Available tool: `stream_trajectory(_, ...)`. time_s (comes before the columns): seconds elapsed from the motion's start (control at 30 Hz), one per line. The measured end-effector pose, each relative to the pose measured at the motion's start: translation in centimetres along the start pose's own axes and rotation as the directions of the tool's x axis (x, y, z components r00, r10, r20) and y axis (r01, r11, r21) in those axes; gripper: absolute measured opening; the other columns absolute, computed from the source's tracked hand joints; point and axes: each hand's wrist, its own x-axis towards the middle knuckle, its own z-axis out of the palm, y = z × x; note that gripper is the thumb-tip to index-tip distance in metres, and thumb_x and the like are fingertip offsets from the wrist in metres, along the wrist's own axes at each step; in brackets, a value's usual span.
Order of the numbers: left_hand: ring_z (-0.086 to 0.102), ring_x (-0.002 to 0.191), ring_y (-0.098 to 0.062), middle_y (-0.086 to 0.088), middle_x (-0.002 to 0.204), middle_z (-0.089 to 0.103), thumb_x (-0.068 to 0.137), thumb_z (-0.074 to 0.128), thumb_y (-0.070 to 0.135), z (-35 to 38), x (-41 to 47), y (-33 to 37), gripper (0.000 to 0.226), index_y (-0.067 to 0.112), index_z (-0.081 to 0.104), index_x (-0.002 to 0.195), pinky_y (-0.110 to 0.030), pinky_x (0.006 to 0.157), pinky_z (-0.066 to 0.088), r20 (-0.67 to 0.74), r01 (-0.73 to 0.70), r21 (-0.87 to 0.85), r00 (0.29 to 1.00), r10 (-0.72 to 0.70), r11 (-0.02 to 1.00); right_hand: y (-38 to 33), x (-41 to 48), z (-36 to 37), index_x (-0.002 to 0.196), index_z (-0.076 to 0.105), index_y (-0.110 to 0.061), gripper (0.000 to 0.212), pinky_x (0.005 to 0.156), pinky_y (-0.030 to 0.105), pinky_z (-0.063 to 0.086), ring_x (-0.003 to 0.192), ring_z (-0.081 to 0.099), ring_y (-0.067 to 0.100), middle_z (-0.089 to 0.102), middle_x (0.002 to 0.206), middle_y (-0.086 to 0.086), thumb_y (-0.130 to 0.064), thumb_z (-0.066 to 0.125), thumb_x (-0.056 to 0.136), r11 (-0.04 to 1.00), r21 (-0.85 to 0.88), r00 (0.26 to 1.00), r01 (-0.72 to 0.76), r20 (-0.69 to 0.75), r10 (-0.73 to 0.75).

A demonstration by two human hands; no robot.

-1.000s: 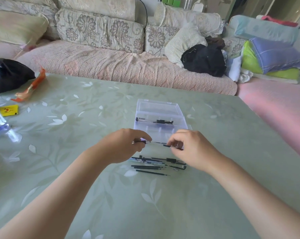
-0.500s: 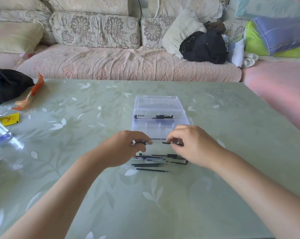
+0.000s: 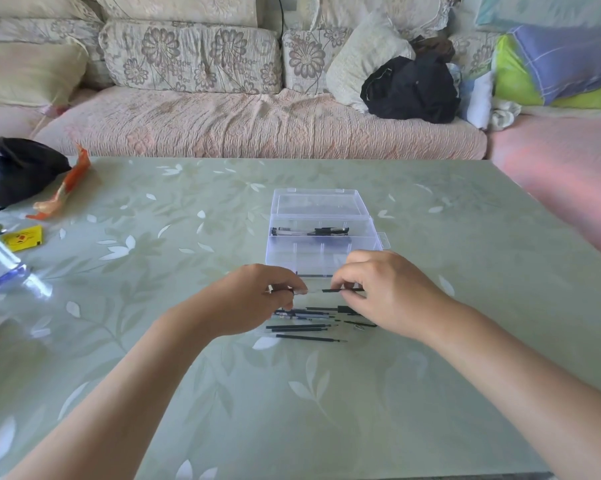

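My left hand (image 3: pixel 257 299) pinches the left end of a clear pen barrel (image 3: pixel 311 291) held level above the table. From the right, my right hand (image 3: pixel 385 292) pinches a thin black refill (image 3: pixel 337 290) whose tip lies inside that barrel. Below the hands lie several loose black refills and pen parts (image 3: pixel 306 329) on the green table. Just behind the hands stands an open clear plastic box (image 3: pixel 323 233) with a finished pen (image 3: pixel 313 231) in it.
A black plastic bag (image 3: pixel 15 171), an orange wrapper (image 3: pixel 67 185), a yellow packet (image 3: pixel 24 237) and a clear bottle (image 3: pixel 1 265) lie at the table's left. A sofa with cushions and a black bag (image 3: pixel 410 88) runs behind the table (image 3: pixel 326 403).
Both hands stay above the loose parts, working the refill into the barrel. The camera has tilted down, so the sofa sits higher in view.
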Motion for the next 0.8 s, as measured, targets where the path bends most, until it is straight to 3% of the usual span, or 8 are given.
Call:
stream_trajectory(0.13,0.060,0.068,-0.023,0.021,0.083,0.068,0.092,0.050,0.031,1.4,-0.1,0.8,0.023,0.050,0.062,0.099,-0.035,0.066,0.052,-0.007,-0.046,0.024,0.999,0.046,0.999,-0.8,0.1,0.6,0.088,0.073,-0.026,0.015,0.069,0.026,0.032,0.070,0.046,0.009,0.049,0.074,-0.015,-0.014,0.064,0.082,0.999,0.005,0.999,0.037,-0.018,-0.037)
stream_trajectory(0.23,0.054,0.056,-0.015,0.020,0.081,0.068,0.092,0.048,0.030,1.7,0.1,0.9,0.022,0.048,0.061,0.094,-0.031,0.059,0.047,-0.040,-0.036,0.047,0.998,0.038,0.998,-0.7,0.2,0.5,0.094,0.070,-0.027,0.014,0.077,0.029,0.038,0.076,0.046,0.006,0.059,0.082,-0.015,-0.025,0.069,0.080,0.999,-0.010,0.999,0.031,-0.020,-0.031)
stream_trajectory(0.3,0.058,0.059,-0.012,0.021,0.081,0.069,0.093,0.048,0.029,1.5,0.2,0.8,0.022,0.047,0.060,0.093,-0.033,0.063,0.051,-0.047,-0.013,0.039,0.999,0.015,0.999,-0.2,0.3,0.1,0.097,0.068,-0.032,0.019,0.083,0.029,0.036,0.083,0.048,0.007,0.062,0.089,-0.017,-0.035,0.070,0.079,0.997,-0.082,1.000,0.005,-0.002,-0.006)
stream_trajectory(0.4,0.060,0.063,-0.006,0.023,0.081,0.069,0.093,0.047,0.028,1.2,0.0,0.8,0.022,0.046,0.060,0.095,-0.035,0.072,0.055,-0.048,0.003,0.037,0.999,-0.001,0.999,0.4,0.0,-0.5,0.088,0.067,-0.034,0.007,0.081,0.029,0.035,0.085,0.055,0.009,0.063,0.084,-0.019,-0.034,0.066,0.080,0.990,-0.143,1.000,-0.013,-0.009,0.012)
stream_trajectory(0.57,0.062,0.072,-0.025,0.022,0.082,0.067,0.093,0.048,0.028,1.6,-0.2,1.2,0.023,0.049,0.058,0.098,-0.041,0.072,0.054,-0.011,-0.048,0.010,0.999,0.048,0.999,0.3,-0.4,-0.3,0.080,0.068,-0.034,0.005,0.079,0.028,0.036,0.073,0.047,0.001,0.061,0.076,-0.020,-0.029,0.067,0.080,0.998,-0.057,0.999,-0.030,-0.042,0.027)
stream_trajectory(0.8,0.062,0.073,-0.027,0.022,0.081,0.067,0.094,0.048,0.027,2.0,-0.1,1.2,0.021,0.044,0.058,0.097,-0.042,0.073,0.054,-0.011,-0.062,0.004,0.998,0.062,0.998,0.2,-0.3,-0.3,0.081,0.064,-0.034,0.008,0.083,0.023,0.033,0.074,0.046,-0.004,0.062,0.077,-0.023,-0.038,0.070,0.077,0.999,0.002,0.998,-0.053,-0.033,0.053)
